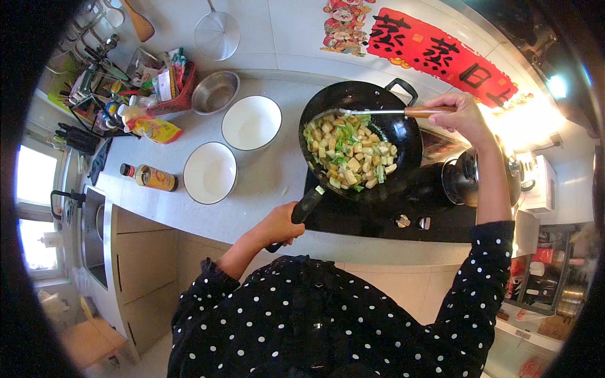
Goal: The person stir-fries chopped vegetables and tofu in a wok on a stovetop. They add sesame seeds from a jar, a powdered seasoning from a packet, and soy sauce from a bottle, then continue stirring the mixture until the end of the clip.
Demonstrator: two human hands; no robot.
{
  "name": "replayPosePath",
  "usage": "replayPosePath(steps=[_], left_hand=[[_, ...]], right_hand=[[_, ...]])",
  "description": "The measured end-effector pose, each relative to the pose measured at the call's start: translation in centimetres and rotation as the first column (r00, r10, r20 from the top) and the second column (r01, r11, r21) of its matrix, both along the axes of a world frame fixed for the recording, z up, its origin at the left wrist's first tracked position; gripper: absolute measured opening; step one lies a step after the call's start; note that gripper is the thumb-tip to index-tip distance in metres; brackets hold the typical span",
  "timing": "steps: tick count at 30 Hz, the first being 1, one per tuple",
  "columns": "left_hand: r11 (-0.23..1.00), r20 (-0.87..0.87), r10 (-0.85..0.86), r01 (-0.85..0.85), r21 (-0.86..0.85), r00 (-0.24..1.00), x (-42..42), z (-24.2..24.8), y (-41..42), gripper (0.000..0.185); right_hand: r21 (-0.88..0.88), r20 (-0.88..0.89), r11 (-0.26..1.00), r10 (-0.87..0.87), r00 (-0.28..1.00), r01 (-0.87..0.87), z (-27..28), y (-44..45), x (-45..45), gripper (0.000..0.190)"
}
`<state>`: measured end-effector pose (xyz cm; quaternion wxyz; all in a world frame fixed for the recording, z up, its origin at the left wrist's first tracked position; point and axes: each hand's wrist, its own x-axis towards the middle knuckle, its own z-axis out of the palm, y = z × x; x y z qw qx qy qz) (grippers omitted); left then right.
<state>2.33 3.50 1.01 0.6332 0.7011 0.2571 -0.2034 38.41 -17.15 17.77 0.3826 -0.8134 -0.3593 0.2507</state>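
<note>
A black wok is on the left part of the black glass stove, with pale diced pieces and green chopped vegetable inside. My left hand is closed around the wok's black handle. Over the wok's right side, my right hand grips the wooden handle of a metal-shafted cooking utensil. Its shaft reaches left across the wok, and its head lies at the far edge of the food, partly hidden.
Left of the wok, two white bowls, a steel bowl, a bottle and a red basket stand on the counter. A lidded pot is at the stove's right. A strainer hangs on the wall.
</note>
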Motion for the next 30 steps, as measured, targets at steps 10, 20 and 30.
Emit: replayPosePath(steps=[10,20,30], left_hand=[[0.999,0.031,0.051,-0.052,0.013,0.998,-0.7,-0.2,-0.4,0.020],[0.999,0.000,0.038,-0.038,0.023,0.999,-0.4,-0.4,-0.3,0.020],[1.000,0.014,0.011,-0.011,0.001,1.000,0.2,0.2,-0.6,0.025]], right_hand=[[-0.229,0.556,0.962,0.255,0.791,-0.149,9.1,-6.0,-11.5,0.033],[-0.241,0.440,0.970,0.107,0.892,0.003,9.2,-11.9,-15.7,0.030],[0.070,0.623,0.996,-0.090,0.777,0.059,-2.4,-7.6,-17.4,0.028]])
